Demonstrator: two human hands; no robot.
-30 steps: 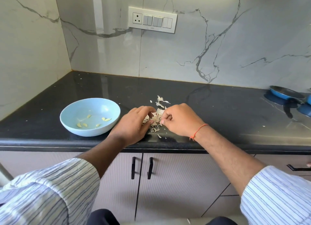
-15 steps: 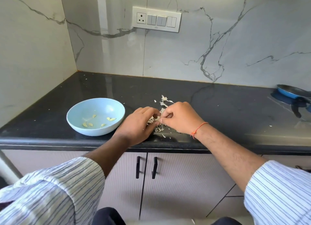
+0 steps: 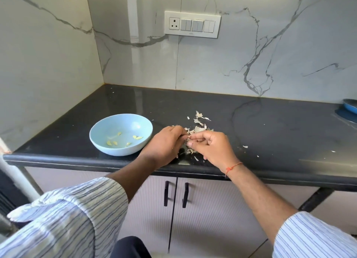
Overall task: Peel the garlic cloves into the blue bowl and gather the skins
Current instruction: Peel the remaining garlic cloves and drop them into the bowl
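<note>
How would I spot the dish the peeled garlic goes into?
Find the black stone countertop under the marble wall. Near its front edge, left of both hands, sits a round pale blue bowl holding a few yellowish peeled garlic cloves. It is the only bowl there.

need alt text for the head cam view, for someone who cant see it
A person's left hand and right hand meet over a pile of garlic skins on a black counter, fingers pinching something small between them. A blue bowl holding a few peeled cloves sits to the left.
</note>
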